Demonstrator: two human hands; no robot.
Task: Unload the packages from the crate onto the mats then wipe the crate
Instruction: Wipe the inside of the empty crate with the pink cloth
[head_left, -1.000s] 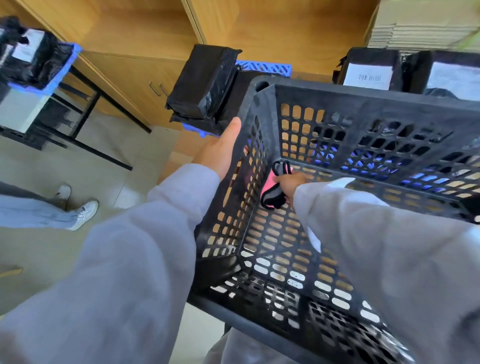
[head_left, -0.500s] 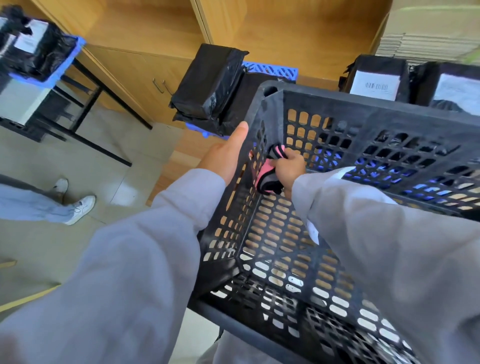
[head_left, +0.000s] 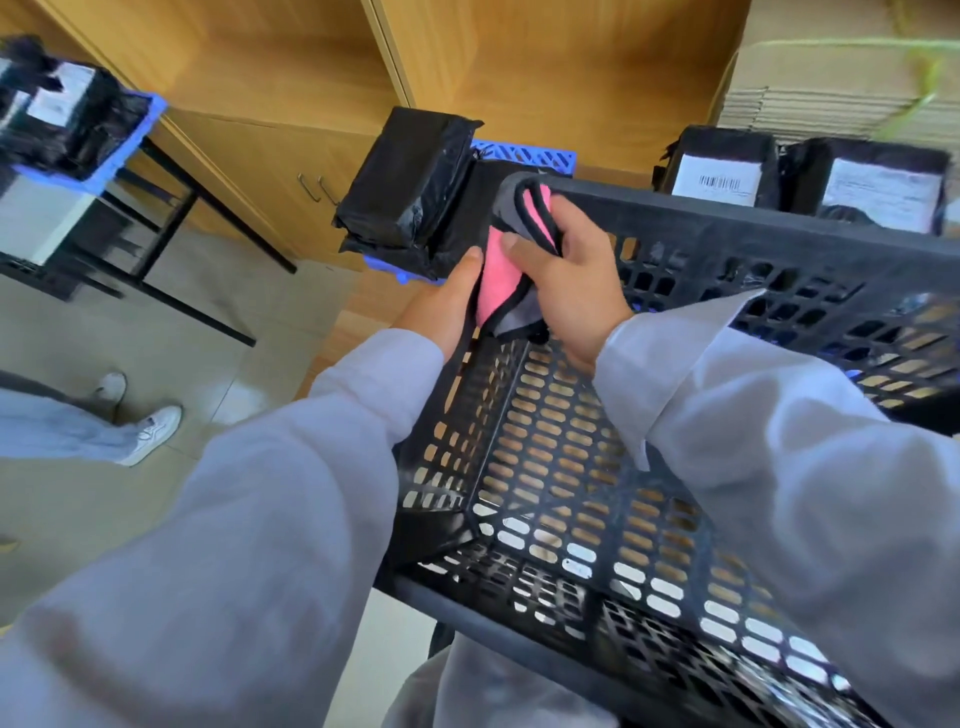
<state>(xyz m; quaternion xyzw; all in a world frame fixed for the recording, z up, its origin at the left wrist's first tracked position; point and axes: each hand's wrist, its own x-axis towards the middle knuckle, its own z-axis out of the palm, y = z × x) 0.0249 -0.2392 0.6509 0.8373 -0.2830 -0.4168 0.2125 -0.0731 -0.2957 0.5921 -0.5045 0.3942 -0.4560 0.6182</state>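
Right hand (head_left: 566, 291) bunched around the pink cloth (head_left: 501, 283), wiping the crate (head_left: 727, 244) corner at frame centre.
Left hand (head_left: 441, 312) lies flat against the outer wall, not gripping, so a hard swipe could tip the empty crate; packages (head_left: 405, 187) sit behind, upper centre.

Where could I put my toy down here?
Inside the black crate, its holed floor is bare between the walls. The tiled floor left of it, past the table legs, is open too. Behind the crate, black packages crowd the blue mats.
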